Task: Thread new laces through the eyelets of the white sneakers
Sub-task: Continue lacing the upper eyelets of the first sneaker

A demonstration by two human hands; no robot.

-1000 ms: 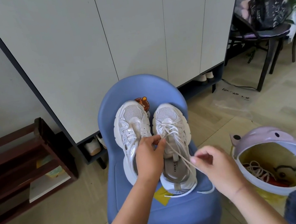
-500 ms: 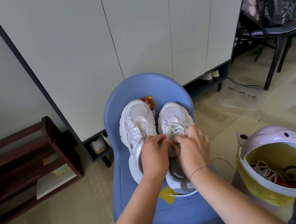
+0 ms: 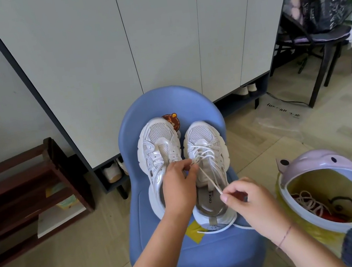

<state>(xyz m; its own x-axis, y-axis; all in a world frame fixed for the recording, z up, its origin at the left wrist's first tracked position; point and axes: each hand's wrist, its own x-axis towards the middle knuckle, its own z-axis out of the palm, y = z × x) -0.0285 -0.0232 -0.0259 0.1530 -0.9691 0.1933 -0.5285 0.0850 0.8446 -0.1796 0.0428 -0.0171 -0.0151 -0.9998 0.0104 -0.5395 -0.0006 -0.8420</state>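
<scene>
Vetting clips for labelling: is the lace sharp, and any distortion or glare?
Head view: the lace is sharp between the left hand and right hand; cabinet lines splay from wide-angle distortion; the far bag is smeared; light is soft, no glare on the sneakers.

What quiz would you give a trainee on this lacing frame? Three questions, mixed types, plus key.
1. True or false: the left hand grips the bin's lid.
2. The right hand pinches: A the lace; B a shoe tongue; C a plastic bag.
3. Fill in: the laced sneaker and the unlaced sneaker stand on a blue ___.
Key: 1 false, it pinches the lace at the laced sneaker; 2 A; 3 chair.
</scene>
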